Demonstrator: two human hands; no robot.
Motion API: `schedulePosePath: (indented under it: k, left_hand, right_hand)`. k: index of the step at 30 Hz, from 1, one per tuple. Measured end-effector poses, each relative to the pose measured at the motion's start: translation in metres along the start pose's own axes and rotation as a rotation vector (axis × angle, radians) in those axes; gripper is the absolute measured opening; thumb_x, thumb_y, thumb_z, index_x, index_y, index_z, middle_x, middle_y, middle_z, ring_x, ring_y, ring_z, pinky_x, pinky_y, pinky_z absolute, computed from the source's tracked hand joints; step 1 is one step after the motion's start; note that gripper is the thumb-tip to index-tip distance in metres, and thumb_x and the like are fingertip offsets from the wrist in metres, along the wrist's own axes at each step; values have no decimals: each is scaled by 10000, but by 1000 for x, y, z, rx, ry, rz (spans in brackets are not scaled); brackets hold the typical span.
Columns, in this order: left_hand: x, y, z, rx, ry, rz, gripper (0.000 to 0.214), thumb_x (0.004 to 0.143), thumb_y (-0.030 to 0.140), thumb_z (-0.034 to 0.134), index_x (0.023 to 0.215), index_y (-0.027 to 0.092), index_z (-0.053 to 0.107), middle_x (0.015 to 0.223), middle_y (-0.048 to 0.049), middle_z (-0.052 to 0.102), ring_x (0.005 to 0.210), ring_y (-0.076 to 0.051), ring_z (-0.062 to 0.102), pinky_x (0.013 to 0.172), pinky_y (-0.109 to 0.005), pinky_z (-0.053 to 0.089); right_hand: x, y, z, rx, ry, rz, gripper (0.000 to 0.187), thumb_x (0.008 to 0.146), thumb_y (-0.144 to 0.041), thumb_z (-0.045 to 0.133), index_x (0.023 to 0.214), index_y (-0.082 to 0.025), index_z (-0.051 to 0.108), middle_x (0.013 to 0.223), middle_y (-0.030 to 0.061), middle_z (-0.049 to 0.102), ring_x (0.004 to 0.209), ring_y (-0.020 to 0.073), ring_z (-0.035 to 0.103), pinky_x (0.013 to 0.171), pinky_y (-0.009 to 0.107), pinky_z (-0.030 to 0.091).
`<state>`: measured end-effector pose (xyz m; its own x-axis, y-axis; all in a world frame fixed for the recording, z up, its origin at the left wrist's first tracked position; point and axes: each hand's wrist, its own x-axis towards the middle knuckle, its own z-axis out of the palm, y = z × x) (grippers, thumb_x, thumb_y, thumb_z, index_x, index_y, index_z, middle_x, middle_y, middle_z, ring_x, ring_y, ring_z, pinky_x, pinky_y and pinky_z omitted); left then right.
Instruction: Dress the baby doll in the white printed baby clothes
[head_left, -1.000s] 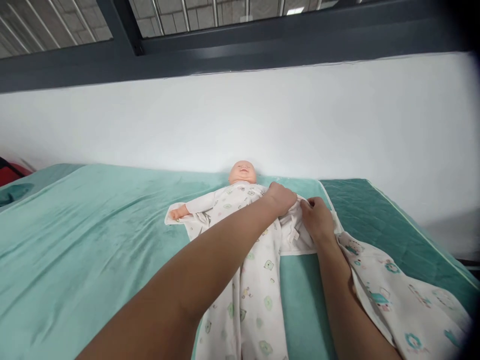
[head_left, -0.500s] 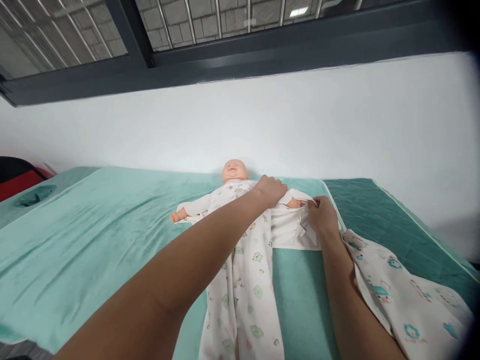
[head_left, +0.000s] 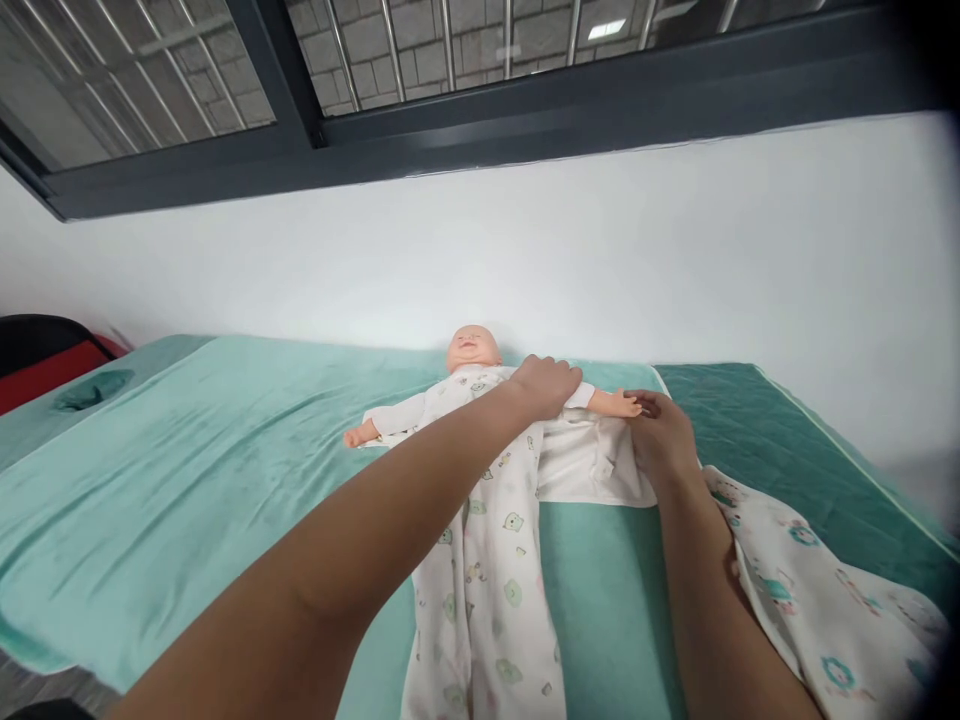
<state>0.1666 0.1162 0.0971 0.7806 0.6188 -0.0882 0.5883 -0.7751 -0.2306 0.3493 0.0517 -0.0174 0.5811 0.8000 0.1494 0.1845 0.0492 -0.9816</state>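
My right hand (head_left: 664, 435) has its fingers bent at the tip of the doll's hand (head_left: 619, 404); whether they pinch it or only brush it, I cannot tell. My left hand (head_left: 551, 387) curls over the doll's arm, knuckles up, just inward of the white sleeve cuff (head_left: 580, 395) that shows beyond it. Its fingertips are hidden, so I can't say how tightly they hold. The doll (head_left: 474, 347) lies face up, its trunk beneath my left forearm and its head just beyond my left fingers.

If I tugged on the sleeve while the doll's small fingers were bent or spread, I judge they could snag in the cuff. Pulling hard between my two hands might strain the shoulder or slide the whole doll sideways. A dragging right wrist could also rumple the white cloth (head_left: 585, 470) lying under the doll's arm.

That cloth looks thin and creased, straight along its lower edge. The doll's hand and head are smooth and rounded, with a slight sheen. Toward me from my fingers, the suit (head_left: 514, 540) runs down in long folds with pale green prints; beside my right forearm is a limp printed cloth (head_left: 832, 610). Around everything spreads a soft-looking green mat (head_left: 225, 430), rippled to the left of my fingers; past my right fingers is a darker mat (head_left: 720, 420) with faint stitched lines. Farthest off are the smooth white wall (head_left: 600, 260) and dark window frame (head_left: 525, 115).
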Motion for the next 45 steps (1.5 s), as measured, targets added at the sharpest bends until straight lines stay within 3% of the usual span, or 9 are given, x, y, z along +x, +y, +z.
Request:
schedulePosePath:
  k: [3, 6, 9, 13, 16, 21, 26, 34, 45]
  left_hand:
    - [9, 10, 4, -41, -12, 8, 387, 837, 262, 621, 1193, 134, 541, 1146, -137, 658, 1039, -277, 627, 818, -381, 481]
    - [20, 23, 10, -85, -23, 15, 407, 831, 282, 642, 1194, 128, 544, 1175, -147, 649, 1048, -282, 625, 836, -399, 487]
    - [24, 36, 11, -114, -32, -20, 399, 844, 246, 617, 1218, 126, 545, 1233, -160, 621, 1105, -290, 601, 883, -428, 483]
    - [-13, 31, 0, -204, 80, -49, 325, 869, 262, 584, 1171, 143, 595, 1252, -139, 615, 1146, -295, 568, 928, -458, 477]
    - [-74, 10, 0, -465, 381, -155, 292, 940, 332, 494, 1180, 214, 612, 1210, -69, 661, 1148, -252, 581, 969, -419, 471]
    - [-155, -24, 51, -1078, 781, -631, 272, 972, 380, 444, 1139, 266, 627, 1230, -12, 668, 1137, -191, 603, 1013, -343, 472]
    - [-152, -37, 86, -1290, 754, -688, 320, 945, 433, 496, 1171, 261, 645, 1300, -20, 625, 1255, -206, 536, 1116, -353, 386]
    - [-148, -42, 85, -1403, 640, -593, 318, 916, 446, 567, 1192, 301, 634, 1438, -9, 487, 1370, -204, 437, 1165, -331, 305]
    - [-149, -30, 85, -1230, 776, -502, 115, 821, 251, 648, 815, 216, 539, 1336, -27, 550, 1213, -204, 531, 1007, -334, 403]
  right_hand:
    - [1, -6, -9, 271, 116, -75, 452, 593, -191, 542, 1041, -192, 600, 1235, 124, 677, 1130, 279, 651, 877, 422, 526]
    - [-2, -15, -10, 235, 360, -136, 442, 615, -162, 483, 1043, -198, 587, 1266, 132, 658, 1169, 275, 636, 949, 470, 510]
    - [-9, -25, 2, 167, 408, -258, 354, 695, -177, 503, 1029, -199, 617, 1172, 121, 687, 1117, 263, 652, 993, 475, 492]
    - [-25, -36, 28, 117, 216, -305, 276, 795, -239, 538, 1039, -184, 653, 1133, 93, 694, 1104, 237, 646, 1019, 444, 469]
    - [-38, -42, 46, 226, -37, -197, 209, 828, -290, 593, 998, -184, 654, 1134, 94, 706, 1097, 227, 655, 1017, 426, 475]
    - [-60, -51, 69, 220, -276, -165, 217, 886, -360, 609, 1042, -221, 668, 1269, 72, 671, 1234, 222, 586, 1106, 429, 405]
    - [-79, -58, 80, 80, -456, -174, 348, 927, -472, 574, 1228, -305, 618, 1456, 15, 542, 1386, 216, 444, 1194, 431, 302]
    - [-85, -68, 80, 4, -573, -121, 568, 814, -484, 719, 1337, -360, 534, 1564, -9, 403, 1460, 253, 332, 1225, 450, 263]
    - [-85, -72, 74, -116, -660, -204, 657, 741, -450, 789, 1327, -365, 504, 1571, 2, 366, 1438, 274, 340, 1156, 447, 331]
